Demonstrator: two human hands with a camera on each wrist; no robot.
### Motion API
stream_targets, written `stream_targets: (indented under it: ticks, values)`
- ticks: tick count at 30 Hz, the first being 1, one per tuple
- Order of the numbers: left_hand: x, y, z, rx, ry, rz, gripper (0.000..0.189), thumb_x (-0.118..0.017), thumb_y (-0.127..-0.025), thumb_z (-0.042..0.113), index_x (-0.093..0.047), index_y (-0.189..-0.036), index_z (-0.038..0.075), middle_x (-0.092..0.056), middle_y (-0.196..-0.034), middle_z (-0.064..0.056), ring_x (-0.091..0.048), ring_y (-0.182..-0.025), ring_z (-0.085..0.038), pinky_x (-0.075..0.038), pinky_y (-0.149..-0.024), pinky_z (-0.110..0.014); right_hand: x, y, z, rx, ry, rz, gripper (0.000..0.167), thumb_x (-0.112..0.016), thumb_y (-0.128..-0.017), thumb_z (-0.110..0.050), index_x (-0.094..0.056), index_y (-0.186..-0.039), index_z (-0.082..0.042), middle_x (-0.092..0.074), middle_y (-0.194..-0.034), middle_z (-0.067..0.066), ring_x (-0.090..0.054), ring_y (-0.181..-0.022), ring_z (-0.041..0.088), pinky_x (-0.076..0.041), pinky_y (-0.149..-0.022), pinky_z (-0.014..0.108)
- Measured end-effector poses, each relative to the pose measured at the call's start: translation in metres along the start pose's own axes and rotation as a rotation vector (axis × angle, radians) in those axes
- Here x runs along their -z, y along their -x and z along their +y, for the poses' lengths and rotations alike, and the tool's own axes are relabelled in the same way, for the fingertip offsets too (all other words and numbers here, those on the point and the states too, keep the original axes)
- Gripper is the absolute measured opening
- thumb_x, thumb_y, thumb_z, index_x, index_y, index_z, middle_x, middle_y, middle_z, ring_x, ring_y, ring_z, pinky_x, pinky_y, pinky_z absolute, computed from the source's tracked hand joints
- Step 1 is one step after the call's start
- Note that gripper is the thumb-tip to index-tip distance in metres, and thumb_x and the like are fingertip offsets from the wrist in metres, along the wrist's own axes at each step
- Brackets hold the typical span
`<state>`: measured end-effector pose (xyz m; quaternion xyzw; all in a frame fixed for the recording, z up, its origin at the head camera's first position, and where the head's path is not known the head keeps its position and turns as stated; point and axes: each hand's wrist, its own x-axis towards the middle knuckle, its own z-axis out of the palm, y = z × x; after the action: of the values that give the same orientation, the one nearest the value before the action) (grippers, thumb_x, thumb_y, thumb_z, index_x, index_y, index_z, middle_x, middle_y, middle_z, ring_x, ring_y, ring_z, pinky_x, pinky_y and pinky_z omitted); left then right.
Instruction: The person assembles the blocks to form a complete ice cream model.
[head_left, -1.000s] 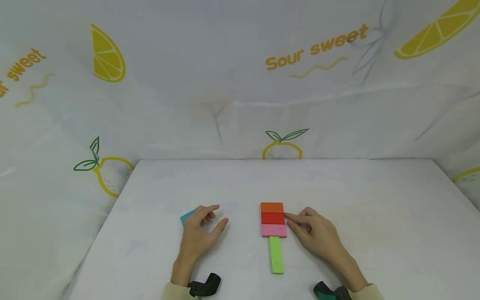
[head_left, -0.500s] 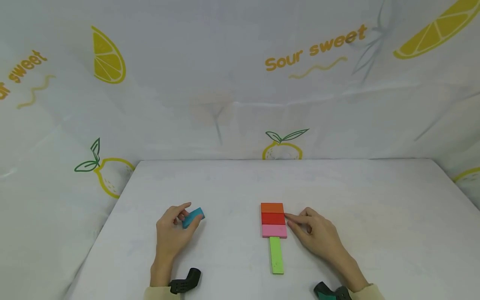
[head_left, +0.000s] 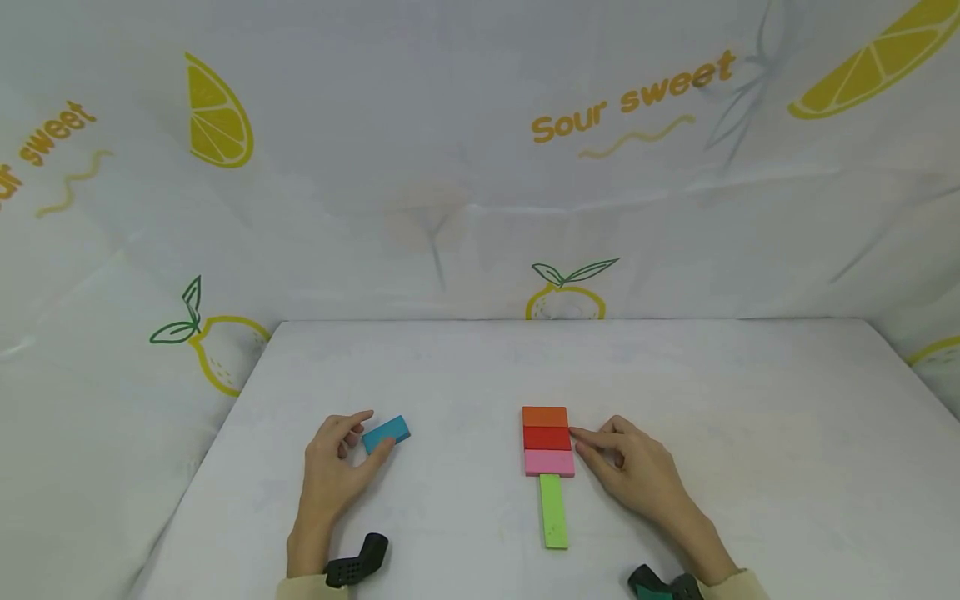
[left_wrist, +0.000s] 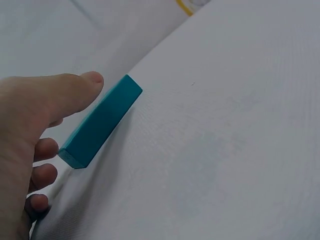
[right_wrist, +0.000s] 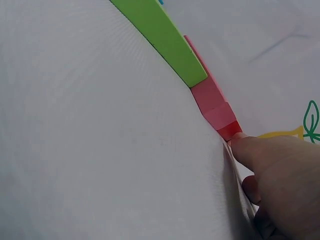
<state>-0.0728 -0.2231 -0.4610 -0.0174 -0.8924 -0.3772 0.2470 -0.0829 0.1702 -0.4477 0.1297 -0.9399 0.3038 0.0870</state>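
Note:
In the head view a blue block (head_left: 386,434) lies slanted on the white table, between the index finger and thumb of my left hand (head_left: 330,467). The thumb tip overlaps the block's near edge, while the index fingertip stands a little apart. The left wrist view shows the same blue block (left_wrist: 102,122) beside the thumb. An orange block (head_left: 544,416), a red block (head_left: 547,437) and a pink block (head_left: 549,462) form a column, with a long green block (head_left: 553,512) below. My right hand (head_left: 637,471) rests at their right side, its index fingertip at the red block.
A white table (head_left: 712,392) spreads beneath everything. Behind it hangs a white cloth (head_left: 412,125) printed with lemons and lettering. A black wrist device (head_left: 357,562) sits on the left wrist, and another device (head_left: 663,583) on the right.
My left hand has moved left, first across the blue block and then slightly off it. The blue block has shifted a little to the right. My right hand and the colored column stay put.

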Motion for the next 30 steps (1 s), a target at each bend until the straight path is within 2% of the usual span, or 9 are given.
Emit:
stream_targets:
  ticks: [13, 19, 30]
  values:
    - [0.0027, -0.0003, 0.0006, 0.058, -0.058, -0.09, 0.037, -0.089, -0.075, 0.019, -0.078, -0.107, 0.007, -0.063, -0.086, -0.003, -0.052, -0.077, -0.008, -0.044, -0.068, -0.021, 0.0002, 0.0005, -0.0002, 0.003, -0.003, 0.006, 0.027, -0.081, -0.085, -0.017, -0.081, -0.112, -0.019, -0.051, -0.074, -0.012, -0.035, -0.06, -0.003, -0.03, -0.05, 0.018]
    - [0.0031, -0.0009, 0.0011, 0.051, -0.081, -0.107, 0.032, -0.09, -0.074, 0.019, -0.079, -0.102, 0.008, -0.066, -0.087, -0.003, -0.052, -0.077, -0.009, -0.045, -0.069, -0.022, 0.0007, 0.0001, -0.0008, 0.003, -0.008, 0.007, 0.027, -0.081, -0.085, -0.017, -0.081, -0.112, -0.019, -0.051, -0.074, -0.012, -0.035, -0.06, -0.003, -0.03, -0.05, 0.018]
    - [0.0041, -0.0016, 0.0013, 0.046, -0.102, -0.135, 0.034, -0.091, -0.074, 0.018, -0.079, -0.103, 0.006, -0.065, -0.089, -0.004, -0.052, -0.079, -0.008, -0.045, -0.069, -0.021, -0.0003, -0.0002, -0.0012, -0.026, 0.001, -0.017, 0.028, -0.081, -0.085, -0.018, -0.081, -0.113, -0.019, -0.05, -0.075, -0.011, -0.036, -0.061, -0.001, -0.03, -0.051, 0.018]
